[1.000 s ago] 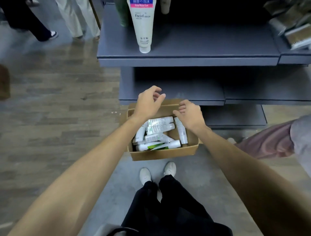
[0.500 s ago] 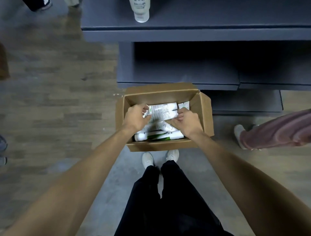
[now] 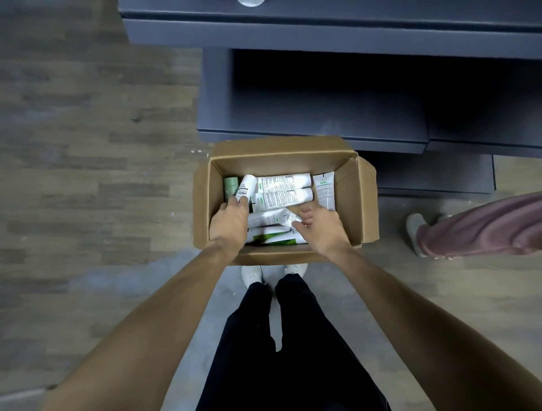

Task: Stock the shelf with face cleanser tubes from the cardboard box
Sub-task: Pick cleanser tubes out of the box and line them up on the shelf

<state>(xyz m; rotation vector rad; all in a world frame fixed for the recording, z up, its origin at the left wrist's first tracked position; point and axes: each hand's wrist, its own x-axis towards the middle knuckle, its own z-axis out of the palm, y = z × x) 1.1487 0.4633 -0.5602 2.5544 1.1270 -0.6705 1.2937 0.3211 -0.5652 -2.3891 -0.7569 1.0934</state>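
Note:
An open cardboard box (image 3: 356, 202) stands on the floor in front of the dark shelf unit (image 3: 322, 32). Several white face cleanser tubes (image 3: 283, 197) lie jumbled inside it, and a green tube (image 3: 230, 186) lies at the far left. My left hand (image 3: 230, 220) is inside the box, fingers closed on a white tube (image 3: 247, 187) with dark lettering that points away from me. My right hand (image 3: 318, 226) is also in the box, fingers curled on the end of a white tube (image 3: 289, 217) lying in the pile.
The lower shelf (image 3: 311, 117) right behind the box is dark and bare. A white tube's cap (image 3: 250, 2) shows on the upper shelf. Another person's pink trouser leg and shoe (image 3: 469, 231) stand at the right. My own shoes (image 3: 252, 274) touch the box's near side.
Both hands came down from above the box into it. My left hand took hold of a white tube at the left; my right hand shifted onto a tube in the pile.

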